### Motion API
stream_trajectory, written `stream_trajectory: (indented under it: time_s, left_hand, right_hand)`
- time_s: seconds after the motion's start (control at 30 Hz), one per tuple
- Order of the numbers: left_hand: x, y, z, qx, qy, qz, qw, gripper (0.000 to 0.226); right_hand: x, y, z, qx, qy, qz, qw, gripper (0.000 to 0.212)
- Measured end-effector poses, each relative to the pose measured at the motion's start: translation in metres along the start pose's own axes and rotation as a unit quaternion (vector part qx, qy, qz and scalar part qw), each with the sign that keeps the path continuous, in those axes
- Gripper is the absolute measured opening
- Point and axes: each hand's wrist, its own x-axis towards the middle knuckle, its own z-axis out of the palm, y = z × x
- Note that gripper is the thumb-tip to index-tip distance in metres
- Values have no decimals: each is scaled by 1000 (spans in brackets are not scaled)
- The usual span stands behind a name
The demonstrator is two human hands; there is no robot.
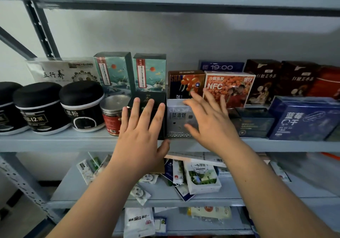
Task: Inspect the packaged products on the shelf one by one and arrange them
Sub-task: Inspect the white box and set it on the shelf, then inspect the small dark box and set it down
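Shelf (55, 142) inspection partway, by judgement.
Left hand (141, 127) at black box (143, 95), right hand (207, 120) at silver box (177, 120); both grips apart, clamping nothing; rightward boxes seemingly remain.

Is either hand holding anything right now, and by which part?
Nothing is held. Left hand open over the black box, right hand over the silver box.

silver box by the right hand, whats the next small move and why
Probably close the right hand on the silver box and lift it to inspect: that hand is open across its front, and the left hand is spread over the black box beside it.
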Motion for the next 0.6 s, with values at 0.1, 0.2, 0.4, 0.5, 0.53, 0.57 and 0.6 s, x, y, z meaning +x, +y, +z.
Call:
stream_trajectory:
  time_s: [0.1,0.2,0.4,0.5,0.53,0.57,0.6]
  left_hand:
    - [-1,12,-4,-19,34,3,999,83]
    - [0,33,-7,-29,64,25,997,78]
    - [29,90,-11,3,37,90,995,85]
    - [52,118,-12,26,13,122,992,80]
    - [61,126,-12,36,5,133,990,79]
    - [69,133,-12,49,-7,141,989,77]
    - [78,140,-13,63,-22,147,987,75]
  right_hand:
    - [-15,13,0,-9,18,12,1000,81]
    - [-38,33,3,-17,55,35,998,81]
    - [-71,85,8,-30,94,100,990,80]
    - [-77,101,10,-40,88,94,991,82]
    - [-78,105,10,-39,88,88,991,83]
    - [-79,110,11,-37,86,80,992,83]
    - [-80,114,12,-34,85,73,993,84]
